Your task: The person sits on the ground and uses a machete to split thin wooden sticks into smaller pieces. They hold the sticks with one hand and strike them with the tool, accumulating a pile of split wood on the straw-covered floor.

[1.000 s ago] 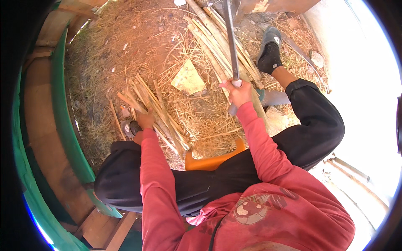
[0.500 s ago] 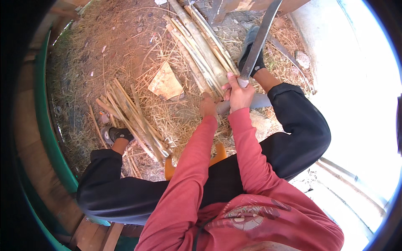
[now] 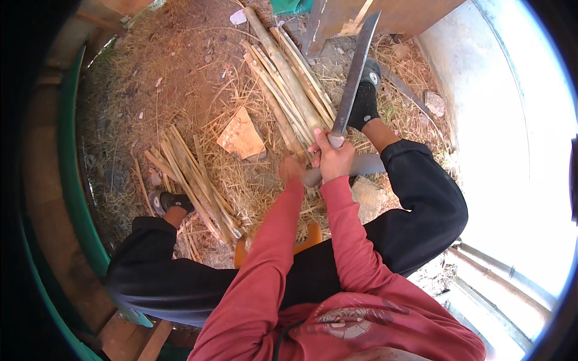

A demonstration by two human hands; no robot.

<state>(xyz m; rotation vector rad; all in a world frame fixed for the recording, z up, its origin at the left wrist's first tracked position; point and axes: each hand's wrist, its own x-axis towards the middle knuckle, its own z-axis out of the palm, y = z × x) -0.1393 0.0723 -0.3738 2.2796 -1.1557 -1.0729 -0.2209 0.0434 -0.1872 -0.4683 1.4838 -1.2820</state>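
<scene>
My right hand is closed round the handle of a machete, thumb along the handle. The long dark blade points up and away, slightly to the right. Just beside it, my left hand is closed at the near end of a bundle of split wooden sticks, gripping a stick there; its fingers are partly hidden. The sticks run away from me over the straw-strewn ground. Under my hands lies a grey rounded pole, crosswise between my legs.
A second pile of sticks lies by my left foot. Between the piles sits a flat pale stone. A dark curved strip lies right of my right foot, near a pale wall. A wooden board stands at the far side.
The whole view has shifted, so the ground and sticks sit lower. The machete stays in my right hand, its blade now a little more upright, its tip in view. My left hand stays at the sticks.
</scene>
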